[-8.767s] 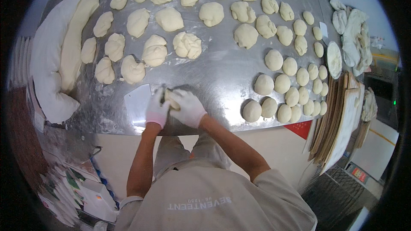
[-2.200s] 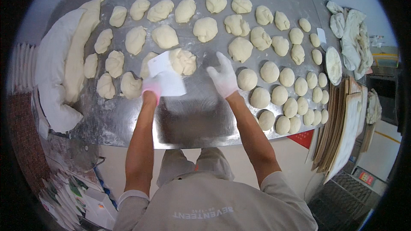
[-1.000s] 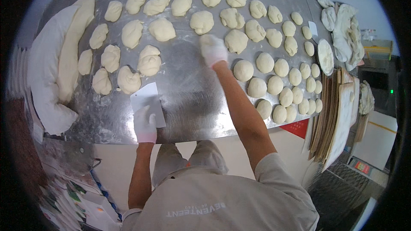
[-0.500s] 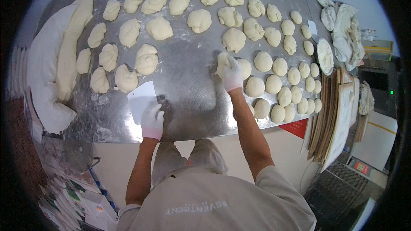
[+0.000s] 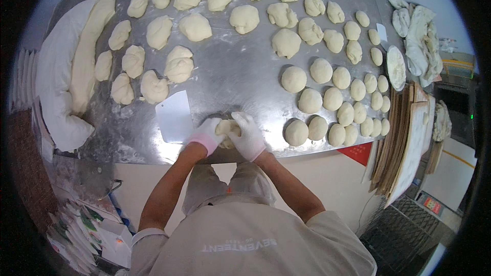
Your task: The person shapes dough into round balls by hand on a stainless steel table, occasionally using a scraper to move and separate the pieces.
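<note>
Near the table's front edge a piece of dough lies between my two gloved hands. My left hand curls round its left side, while my right hand cups it from the right with the thumb across it. The fingers partly cover the dough. Just left of my left hand a flat white dough scraper rests on the metal table. Smooth round dough balls stand in rows to the right. Rougher, folded dough lumps are spread over the left and far side.
A long dough mass lies at the left under a white cloth. On the right are a bowl of flour, crumpled cloths and upright boards. A second white scraper lies near the bowl.
My right hand has come from the rows on the right to the front edge, with dough now under it. My left hand has left the scraper and joined it on the dough.
</note>
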Motion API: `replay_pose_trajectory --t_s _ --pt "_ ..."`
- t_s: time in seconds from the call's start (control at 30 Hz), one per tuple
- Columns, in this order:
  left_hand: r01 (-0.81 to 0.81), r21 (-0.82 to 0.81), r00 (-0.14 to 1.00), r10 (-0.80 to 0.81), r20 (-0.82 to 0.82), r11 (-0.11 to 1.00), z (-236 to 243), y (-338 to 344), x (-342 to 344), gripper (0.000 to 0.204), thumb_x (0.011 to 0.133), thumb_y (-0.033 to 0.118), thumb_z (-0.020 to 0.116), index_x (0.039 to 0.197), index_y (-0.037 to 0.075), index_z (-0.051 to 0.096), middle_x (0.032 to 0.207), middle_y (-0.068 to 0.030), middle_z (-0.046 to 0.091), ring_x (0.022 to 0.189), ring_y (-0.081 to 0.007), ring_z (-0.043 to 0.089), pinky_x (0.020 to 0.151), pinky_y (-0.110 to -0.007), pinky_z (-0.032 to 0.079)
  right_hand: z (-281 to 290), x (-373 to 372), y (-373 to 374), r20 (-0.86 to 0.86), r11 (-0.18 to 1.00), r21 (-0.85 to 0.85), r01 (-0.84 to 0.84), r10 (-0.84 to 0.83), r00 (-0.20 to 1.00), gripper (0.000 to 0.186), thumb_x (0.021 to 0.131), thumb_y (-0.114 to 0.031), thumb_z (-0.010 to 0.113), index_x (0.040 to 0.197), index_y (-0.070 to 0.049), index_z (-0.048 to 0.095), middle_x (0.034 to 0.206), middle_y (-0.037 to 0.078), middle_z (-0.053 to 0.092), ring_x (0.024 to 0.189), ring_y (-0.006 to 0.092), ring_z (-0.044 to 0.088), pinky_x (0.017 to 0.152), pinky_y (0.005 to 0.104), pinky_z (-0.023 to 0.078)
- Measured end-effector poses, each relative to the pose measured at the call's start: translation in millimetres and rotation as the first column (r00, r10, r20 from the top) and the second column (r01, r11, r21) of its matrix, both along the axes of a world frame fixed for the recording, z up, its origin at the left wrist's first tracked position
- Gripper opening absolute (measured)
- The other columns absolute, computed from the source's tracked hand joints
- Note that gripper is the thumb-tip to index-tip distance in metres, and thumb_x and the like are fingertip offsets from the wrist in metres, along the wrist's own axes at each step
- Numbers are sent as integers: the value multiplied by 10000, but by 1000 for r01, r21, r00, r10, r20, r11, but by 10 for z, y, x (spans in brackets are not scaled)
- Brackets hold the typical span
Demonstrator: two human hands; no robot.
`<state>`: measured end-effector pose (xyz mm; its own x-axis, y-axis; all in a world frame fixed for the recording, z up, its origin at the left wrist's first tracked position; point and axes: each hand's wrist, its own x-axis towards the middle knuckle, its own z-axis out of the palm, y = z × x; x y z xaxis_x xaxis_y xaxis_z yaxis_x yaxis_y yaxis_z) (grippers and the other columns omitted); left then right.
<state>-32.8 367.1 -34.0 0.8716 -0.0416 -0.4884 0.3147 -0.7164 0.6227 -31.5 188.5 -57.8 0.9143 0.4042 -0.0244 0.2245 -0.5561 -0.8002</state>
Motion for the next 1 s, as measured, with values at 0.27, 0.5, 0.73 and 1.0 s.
replay_pose_trajectory --t_s 0.27,0.5,0.73,1.0 --pt "204 138 748 -246 617 969 14 157 322 395 806 157 656 1190 86 602 1173 -205 589 1092 -365 579 932 -424 475 -255 682 408 292 993 -66 93 -70 954 502 773 -136 635 1231 27 511 1204 235 574 1098 400 553 942 459 443" --pt "-169 -163 983 178 40 972 -242 273 79 368 833 185 657 1189 122 593 1186 -171 597 1070 -339 592 964 -383 453 -122 245 389 -19 992 11 -127 127 992 547 775 -163 668 1273 0 511 1278 245 546 1184 400 524 997 459 421" --pt "209 29 895 -203 397 978 26 139 330 284 834 233 659 1098 134 632 1173 -112 616 1075 -302 591 939 -440 451 -463 565 350 312 952 -301 54 45 949 611 792 -236 622 1315 49 485 1383 246 479 1328 408 417 1093 494 333" --pt "92 16 933 -92 347 996 -6 150 270 217 871 124 588 1083 117 636 1102 -120 635 1018 -364 593 869 -452 478 -141 731 310 -45 980 -93 -176 172 984 532 848 -233 562 1303 38 513 1421 216 470 1385 388 355 1142 449 289"
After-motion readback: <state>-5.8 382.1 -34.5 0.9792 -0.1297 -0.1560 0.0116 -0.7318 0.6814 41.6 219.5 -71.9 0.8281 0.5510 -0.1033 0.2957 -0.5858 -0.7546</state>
